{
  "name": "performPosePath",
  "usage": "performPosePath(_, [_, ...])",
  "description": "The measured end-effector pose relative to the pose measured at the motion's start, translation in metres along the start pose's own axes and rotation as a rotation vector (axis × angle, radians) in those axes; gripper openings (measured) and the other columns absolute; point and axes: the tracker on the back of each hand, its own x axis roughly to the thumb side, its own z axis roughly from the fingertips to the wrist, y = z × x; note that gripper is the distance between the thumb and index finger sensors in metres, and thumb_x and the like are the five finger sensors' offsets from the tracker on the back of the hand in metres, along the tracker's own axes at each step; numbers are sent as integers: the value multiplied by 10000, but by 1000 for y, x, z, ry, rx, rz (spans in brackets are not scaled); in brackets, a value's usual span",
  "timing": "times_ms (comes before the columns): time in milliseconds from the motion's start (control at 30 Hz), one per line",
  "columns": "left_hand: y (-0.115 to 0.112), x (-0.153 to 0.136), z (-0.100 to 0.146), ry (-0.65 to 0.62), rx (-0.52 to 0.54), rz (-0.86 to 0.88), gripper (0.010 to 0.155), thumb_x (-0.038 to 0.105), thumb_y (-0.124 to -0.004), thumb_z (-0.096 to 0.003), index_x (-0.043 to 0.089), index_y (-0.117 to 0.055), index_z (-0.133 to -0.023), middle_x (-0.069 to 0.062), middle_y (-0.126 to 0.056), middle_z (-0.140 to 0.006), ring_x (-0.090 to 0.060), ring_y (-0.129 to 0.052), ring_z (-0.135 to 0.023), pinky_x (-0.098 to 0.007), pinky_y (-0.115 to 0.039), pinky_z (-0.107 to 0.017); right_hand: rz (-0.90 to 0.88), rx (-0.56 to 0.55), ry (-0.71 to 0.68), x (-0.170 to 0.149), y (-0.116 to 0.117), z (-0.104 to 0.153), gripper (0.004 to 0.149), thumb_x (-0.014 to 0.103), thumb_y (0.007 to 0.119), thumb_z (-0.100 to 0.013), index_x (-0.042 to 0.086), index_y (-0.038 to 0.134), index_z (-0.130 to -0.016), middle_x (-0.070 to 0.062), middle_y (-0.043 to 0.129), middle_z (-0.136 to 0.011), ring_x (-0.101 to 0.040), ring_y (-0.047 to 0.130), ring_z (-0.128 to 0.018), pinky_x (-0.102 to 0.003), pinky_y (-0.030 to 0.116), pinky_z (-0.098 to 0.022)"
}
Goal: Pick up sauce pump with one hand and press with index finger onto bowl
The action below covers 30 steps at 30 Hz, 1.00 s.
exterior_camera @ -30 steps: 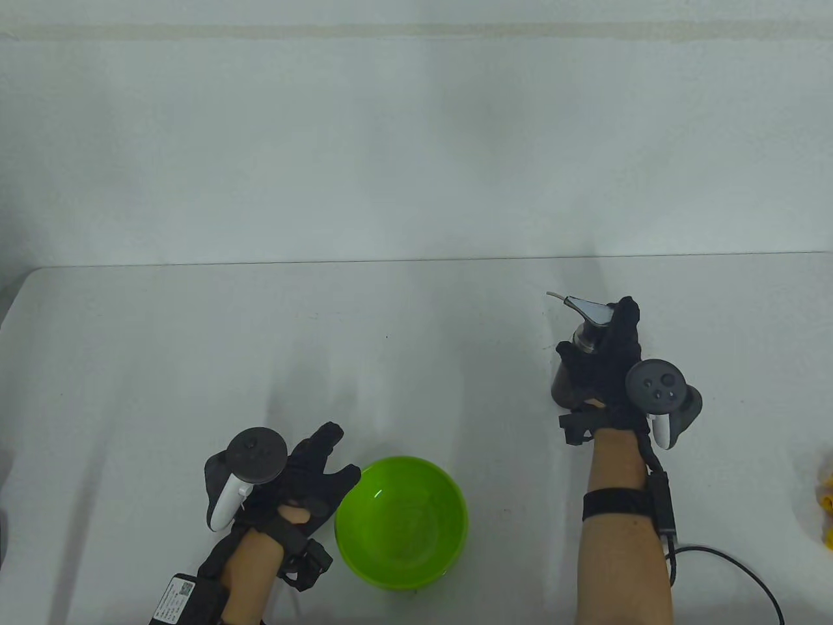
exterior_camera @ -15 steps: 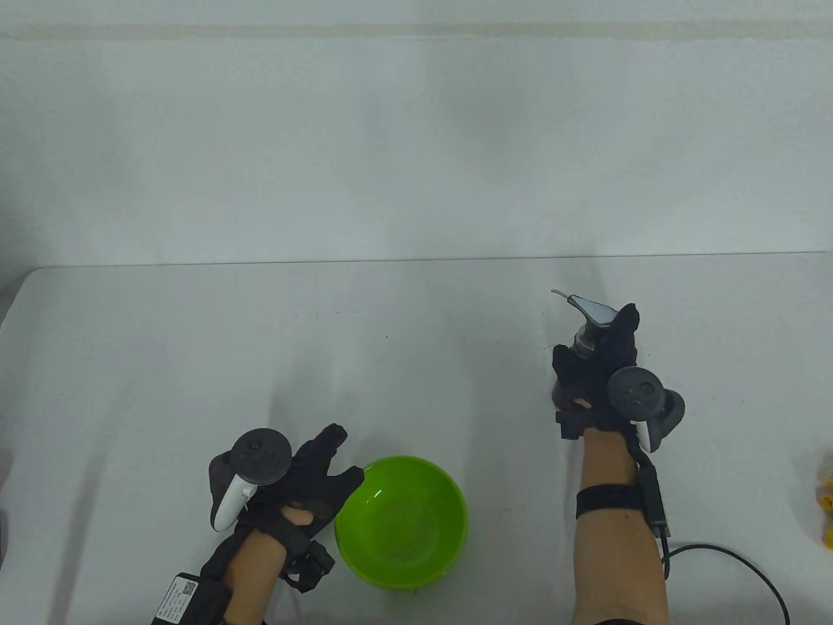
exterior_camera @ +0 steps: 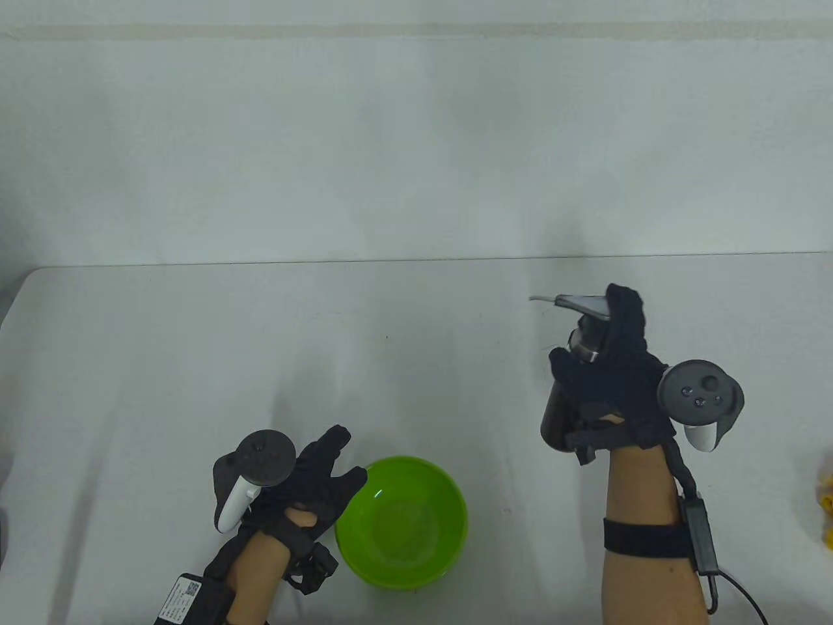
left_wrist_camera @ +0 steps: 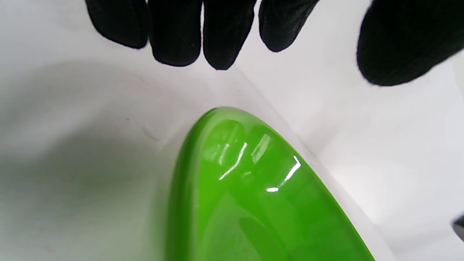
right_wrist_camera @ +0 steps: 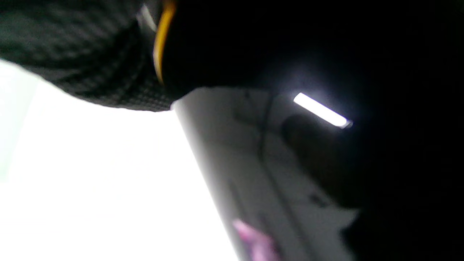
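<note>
A dark sauce pump bottle (exterior_camera: pixel 557 411) with a silver pump head (exterior_camera: pixel 584 303) and a thin spout pointing left is gripped by my right hand (exterior_camera: pixel 608 377). The index finger lies on top of the pump head. The bottle is lifted off the table (exterior_camera: pixel 416 351) at the right. It fills the right wrist view as a dark, blurred shape (right_wrist_camera: pixel 326 145). A bright green bowl (exterior_camera: pixel 401 521) sits near the front edge. My left hand (exterior_camera: pixel 312 478) rests just left of the bowl, fingers spread, holding nothing. In the left wrist view the fingertips (left_wrist_camera: pixel 217 43) hang above the bowl's rim (left_wrist_camera: pixel 203 127).
A yellow object (exterior_camera: pixel 825 501) lies at the right edge of the table. A cable (exterior_camera: pixel 742 586) runs from my right forearm to the front right. A white wall stands behind the table's far edge.
My right hand has lifted the pump bottle off the table and turned its spout further left. The left hand and bowl have stayed put.
</note>
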Motion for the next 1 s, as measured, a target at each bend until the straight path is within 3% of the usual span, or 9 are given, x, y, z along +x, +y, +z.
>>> performPosePath(33, [0, 0, 0, 0, 0, 1, 844, 638, -806, -435, 265, -450, -1103, -117, -544, -1115, -500, -622, -1002, -660, -549, -700, 50, 77, -32, 17, 8, 5, 1069, 473, 1026, -430, 467, 107, -976, -37, 566, -1018, -438, 982, -661, -542, 942, -482])
performPosePath(133, [1, 0, 0, 0, 6, 3, 844, 639, -804, -436, 264, -449, -1104, -118, -544, -1114, -500, -622, -1002, -661, -548, -700, 191, 253, -117, 56, 39, 26, 1055, 470, 1027, -427, 486, 123, -969, -17, 570, -1020, -423, 985, -665, -532, 940, -488])
performPosePath(300, [1, 0, 1, 0, 9, 11, 841, 638, -800, -438, 264, -448, -1104, -120, -543, -1114, -500, -621, -1002, -661, -548, -700, 257, 410, -152, 70, 83, 57, 1047, 466, 1020, -432, 475, 120, -965, -2, 565, -1019, -419, 975, -669, -524, 930, -492])
performPosePath(567, [2, -2, 1, 3, 11, 13, 835, 636, -794, -442, 261, -450, -1104, -122, -543, -1114, -501, -624, -1000, -661, -548, -699, 186, 504, -119, 42, 118, 79, 999, 450, 1000, -477, 477, 131, -968, -1, 566, -1017, -425, 963, -659, -527, 925, -485])
performPosePath(1000, [2, -1, 1, -3, 17, 22, 828, 634, -789, -445, 258, -452, -1102, -122, -550, -1109, -495, -634, -996, -658, -552, -699, 189, 539, -112, 38, 125, 87, 966, 444, 992, -484, 435, 157, -969, -6, 564, -1010, -438, 962, -648, -540, 928, -475])
